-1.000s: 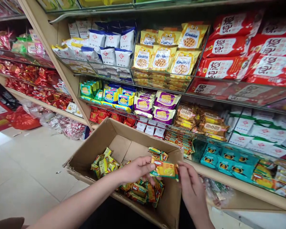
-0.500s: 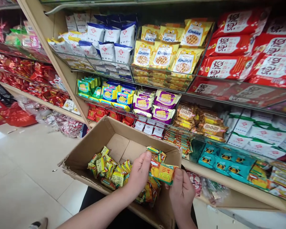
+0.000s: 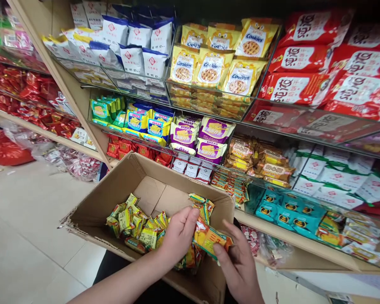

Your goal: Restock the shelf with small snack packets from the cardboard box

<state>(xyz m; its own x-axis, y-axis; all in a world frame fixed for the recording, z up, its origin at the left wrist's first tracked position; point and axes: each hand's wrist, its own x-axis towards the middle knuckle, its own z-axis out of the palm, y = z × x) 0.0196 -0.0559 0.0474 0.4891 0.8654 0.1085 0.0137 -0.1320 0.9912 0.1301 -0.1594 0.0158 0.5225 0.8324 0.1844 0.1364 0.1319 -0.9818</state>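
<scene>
Now, lower centre: left hand (image 3: 179,233) pinches orange-and-green rectangular plastic packet (image 3: 208,238), right hand (image 3: 240,264) touching, its grip unclear; handling likely demands steadiness.

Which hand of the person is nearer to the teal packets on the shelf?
Right: the right hand is below and left of the teal packets in the picture. The left hand is farther left, over the cardboard box.

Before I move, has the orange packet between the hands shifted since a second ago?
Yes: against the shelved teal packs, the orange packet sits lower in the view, its right end dipped further.
</scene>
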